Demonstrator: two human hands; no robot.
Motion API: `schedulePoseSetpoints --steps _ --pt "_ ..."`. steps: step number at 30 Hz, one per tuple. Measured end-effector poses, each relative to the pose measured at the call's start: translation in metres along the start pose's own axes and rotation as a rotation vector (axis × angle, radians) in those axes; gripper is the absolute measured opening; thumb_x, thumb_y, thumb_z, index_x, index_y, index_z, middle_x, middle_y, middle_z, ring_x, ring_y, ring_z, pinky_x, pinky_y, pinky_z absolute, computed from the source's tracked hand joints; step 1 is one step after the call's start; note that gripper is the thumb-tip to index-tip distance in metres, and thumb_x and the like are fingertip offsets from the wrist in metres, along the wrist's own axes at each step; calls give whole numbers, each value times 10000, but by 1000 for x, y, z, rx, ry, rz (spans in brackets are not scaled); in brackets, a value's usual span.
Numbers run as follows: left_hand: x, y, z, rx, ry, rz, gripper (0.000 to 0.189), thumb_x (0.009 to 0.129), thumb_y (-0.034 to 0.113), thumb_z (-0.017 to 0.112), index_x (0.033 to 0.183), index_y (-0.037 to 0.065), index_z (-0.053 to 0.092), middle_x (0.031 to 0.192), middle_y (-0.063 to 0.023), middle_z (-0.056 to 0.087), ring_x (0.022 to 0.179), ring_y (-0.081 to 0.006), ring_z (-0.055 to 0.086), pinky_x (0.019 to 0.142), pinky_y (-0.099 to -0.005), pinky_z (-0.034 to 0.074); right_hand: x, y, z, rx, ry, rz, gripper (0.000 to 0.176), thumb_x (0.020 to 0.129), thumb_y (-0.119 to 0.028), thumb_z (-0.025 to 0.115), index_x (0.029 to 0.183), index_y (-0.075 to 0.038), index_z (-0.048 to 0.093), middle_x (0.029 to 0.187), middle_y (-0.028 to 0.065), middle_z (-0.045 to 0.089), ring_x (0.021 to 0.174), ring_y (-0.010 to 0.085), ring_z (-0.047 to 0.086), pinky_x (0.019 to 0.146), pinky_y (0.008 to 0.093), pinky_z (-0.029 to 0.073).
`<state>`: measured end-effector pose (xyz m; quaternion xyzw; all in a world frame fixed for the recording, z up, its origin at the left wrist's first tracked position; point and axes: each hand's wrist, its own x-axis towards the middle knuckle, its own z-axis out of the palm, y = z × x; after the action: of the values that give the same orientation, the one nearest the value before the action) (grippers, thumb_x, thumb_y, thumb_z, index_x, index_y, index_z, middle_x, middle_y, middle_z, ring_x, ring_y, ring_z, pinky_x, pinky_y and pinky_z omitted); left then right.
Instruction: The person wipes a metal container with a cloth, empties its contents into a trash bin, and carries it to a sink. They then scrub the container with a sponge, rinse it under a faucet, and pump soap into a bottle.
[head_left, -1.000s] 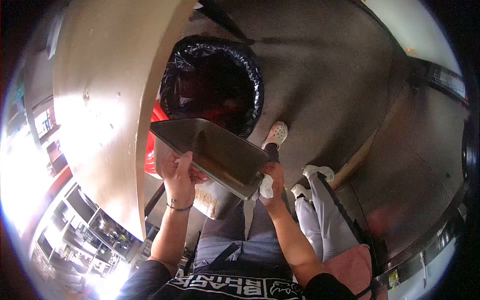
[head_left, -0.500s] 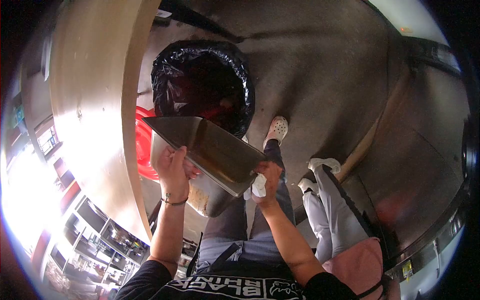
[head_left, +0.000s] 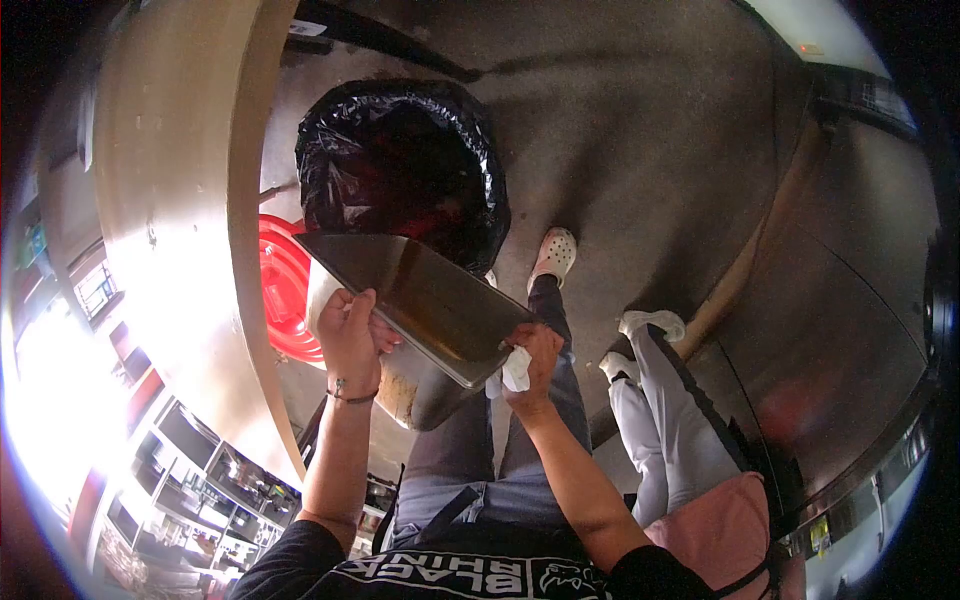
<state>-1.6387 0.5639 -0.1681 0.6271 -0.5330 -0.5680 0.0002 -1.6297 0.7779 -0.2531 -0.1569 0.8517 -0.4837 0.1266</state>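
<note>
A deep rectangular metal food pan (head_left: 437, 300) is tilted in front of me, its brownish, wet-looking inside facing up. My left hand (head_left: 350, 330) grips its near left rim, thumb on top and fingers curled beneath. At the right end, my right hand (head_left: 537, 360) is closed on the pan's edge, with a crumpled white paper (head_left: 516, 369) pressed in the same hand. Just beyond the pan stands a bin lined with a black garbage bag (head_left: 340, 130); the pan's far edge overlaps its near rim in view. The bin's contents are too dark to make out.
A pale counter (head_left: 180, 200) runs along the left, with a red round plastic lid or tub (head_left: 285, 285) beside it. On the right stands another person in grey trousers (head_left: 690, 440) and white shoes. Shelves with kitchenware (head_left: 200, 490) are at lower left.
The view has shifted slightly, showing more of the red plastic item. Both hands keep their hold on the pan, whose pose is nearly the same.
</note>
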Motion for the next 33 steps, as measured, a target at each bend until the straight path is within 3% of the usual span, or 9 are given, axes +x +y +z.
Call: schedulePoseSetpoints --steps 9,11,27,30,33 --pt "7 -1 -1 16 -3 21 145 836 133 541 779 37 448 494 -48 495 357 -140 508 301 -202 360 3 -3 2 -33 -28 63 138 750 -185 506 809 -61 494 817 93 509 783 247 496 722 358 289" --pt "8 -1 -2 8 -12 15 144 835 133 540 783 33 450 500 -50 500 359 -139 510 302 -202 363 6 -6 0 25 -63 123 207 662 -144 591 852 -96 527 829 69 513 811 258 499 741 387 309" --pt "10 3 -1 -20 -5 -17 128 832 136 544 791 45 464 535 -55 528 371 -130 521 302 -186 353 4 -1 8 17 -17 98 196 655 -166 596 833 -101 546 863 80 537 856 261 510 764 392 309" --pt "10 4 -1 -22 6 -23 129 832 137 545 792 45 465 528 -55 524 370 -132 522 301 -189 352 6 -2 6 -20 -56 48 179 666 -137 591 808 -74 504 803 88 524 771 243 504 714 363 298" --pt "10 5 0 -17 7 -21 130 834 139 544 795 41 467 525 -56 521 370 -135 522 300 -194 353 3 -2 8 -15 -63 124 187 673 -178 589 843 -112 543 874 73 539 864 262 506 747 398 305"
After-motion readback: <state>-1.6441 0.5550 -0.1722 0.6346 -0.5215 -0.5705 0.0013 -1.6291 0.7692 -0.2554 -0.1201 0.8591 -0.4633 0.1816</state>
